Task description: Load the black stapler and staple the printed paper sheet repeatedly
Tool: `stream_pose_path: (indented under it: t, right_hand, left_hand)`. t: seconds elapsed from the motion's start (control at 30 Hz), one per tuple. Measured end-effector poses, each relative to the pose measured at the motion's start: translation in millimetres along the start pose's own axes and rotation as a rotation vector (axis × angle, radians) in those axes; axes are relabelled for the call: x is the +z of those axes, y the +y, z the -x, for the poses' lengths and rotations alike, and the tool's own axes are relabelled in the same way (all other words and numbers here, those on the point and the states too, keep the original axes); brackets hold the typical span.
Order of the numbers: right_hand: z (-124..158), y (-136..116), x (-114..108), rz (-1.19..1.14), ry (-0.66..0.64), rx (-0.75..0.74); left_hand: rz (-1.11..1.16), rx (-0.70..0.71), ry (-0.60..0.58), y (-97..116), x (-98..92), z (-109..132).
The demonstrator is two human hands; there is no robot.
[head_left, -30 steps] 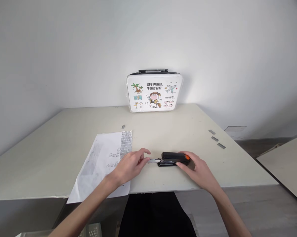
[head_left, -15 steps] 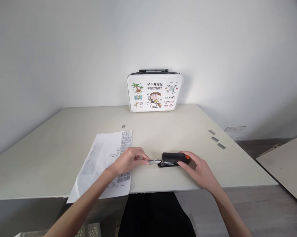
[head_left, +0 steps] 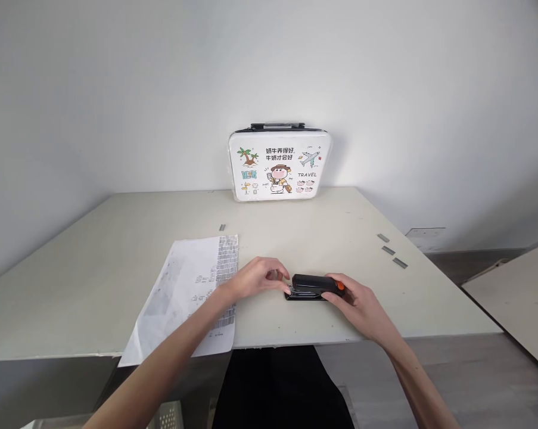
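Observation:
A black stapler [head_left: 313, 285] with an orange button lies on the table, its front end to the left. My right hand [head_left: 355, 301] grips its rear end, thumb on the near side and fingers behind. At the stapler's front, my left hand [head_left: 262, 277] has its thumb and forefinger against the metal part; the silver tray shows no longer sticking out. A printed sheet of paper [head_left: 174, 286] lies under my left forearm, its near corner hanging over the table edge.
A white case [head_left: 280, 167] with cartoon prints stands against the wall at the back of the table [head_left: 295, 226]. One staple strip [head_left: 223, 227] lies beyond the paper. Several more, including one strip [head_left: 400, 263], lie near the right edge. A perforated basket [head_left: 170, 415] is below the table.
My left hand has moved right to the stapler's front, and the silver tray that stuck out there has gone in. My right hand has stayed on the rear end.

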State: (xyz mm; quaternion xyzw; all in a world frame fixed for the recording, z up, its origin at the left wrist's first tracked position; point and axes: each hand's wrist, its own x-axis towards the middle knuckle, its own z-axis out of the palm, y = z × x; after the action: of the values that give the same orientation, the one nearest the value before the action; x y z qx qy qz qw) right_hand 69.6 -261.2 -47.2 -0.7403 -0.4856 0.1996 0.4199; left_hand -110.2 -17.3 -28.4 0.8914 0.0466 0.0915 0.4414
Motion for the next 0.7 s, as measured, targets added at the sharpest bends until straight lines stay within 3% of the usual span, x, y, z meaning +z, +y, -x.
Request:
stream_pose_path:
  t: [0.5, 0.6, 0.7]
  right_hand:
    - [-1, 1, -1, 0.056, -0.003, -0.003]
    - [0, -1, 0, 0.057, 0.004, 0.021]
    - [1, -1, 1, 0.038, 0.007, 0.04]
  left_hand:
    - [-0.214, 0.062, 0.01, 9, 4.2, -4]
    - [-0.35, 0.038, 0.013, 21, -3.8, 11]
    - [-0.484, 0.022, 0.128, 33, -13.4, 44]
